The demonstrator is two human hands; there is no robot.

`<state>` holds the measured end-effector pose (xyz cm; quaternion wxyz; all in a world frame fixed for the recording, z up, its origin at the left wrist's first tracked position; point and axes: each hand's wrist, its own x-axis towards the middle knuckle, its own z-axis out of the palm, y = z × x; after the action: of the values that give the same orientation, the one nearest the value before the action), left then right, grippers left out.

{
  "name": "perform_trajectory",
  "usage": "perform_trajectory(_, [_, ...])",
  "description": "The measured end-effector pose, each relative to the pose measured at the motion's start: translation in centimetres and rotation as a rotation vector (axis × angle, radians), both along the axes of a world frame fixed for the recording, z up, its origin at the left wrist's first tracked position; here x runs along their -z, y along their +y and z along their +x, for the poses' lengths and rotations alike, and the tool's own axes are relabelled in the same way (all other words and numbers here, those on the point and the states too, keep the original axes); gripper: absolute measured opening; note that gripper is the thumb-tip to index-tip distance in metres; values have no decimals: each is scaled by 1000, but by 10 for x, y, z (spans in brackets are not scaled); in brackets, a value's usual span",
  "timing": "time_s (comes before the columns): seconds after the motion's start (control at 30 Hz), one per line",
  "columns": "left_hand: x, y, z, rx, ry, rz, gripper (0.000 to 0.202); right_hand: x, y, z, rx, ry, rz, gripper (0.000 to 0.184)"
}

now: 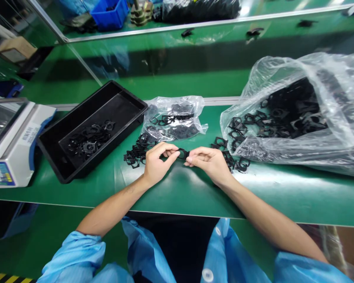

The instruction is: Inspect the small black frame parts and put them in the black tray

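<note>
My left hand [157,162] and my right hand [208,161] meet over the green bench [177,192], both pinching one small black plastic ring part [182,153] between their fingertips. A loose heap of the same black parts [137,151] lies just left of my left hand. Several more parts [234,162] lie scattered by my right hand. A small clear bag [174,118] of parts sits behind my hands.
A black tray [76,118] holding several parts stands at the left, next to a white weighing scale [11,141]. A large clear bag [301,114] full of black parts fills the right side. A blue bin [109,13] sits on the far bench.
</note>
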<state>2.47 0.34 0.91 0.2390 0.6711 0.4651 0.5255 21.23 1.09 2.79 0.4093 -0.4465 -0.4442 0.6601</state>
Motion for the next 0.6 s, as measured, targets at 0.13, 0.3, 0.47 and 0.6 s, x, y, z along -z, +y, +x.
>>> perform_trajectory(0.13, [-2, 0, -1, -13, 43, 42, 5, 0, 0, 1, -14, -19, 10, 39])
perform_trajectory(0.3, [-1, -2, 0, 0, 14, 38, 7, -1, 0, 0, 1, 4, 6, 38])
perform_trajectory(0.47, [2, -4, 2, 45, -63, -5, 5, -1, -1, 0, -14, -13, 12, 42])
perform_trajectory(0.6, [-1, -6, 2, 17, 18, 87, 4, 1, -3, 0, -19, -88, 71, 47])
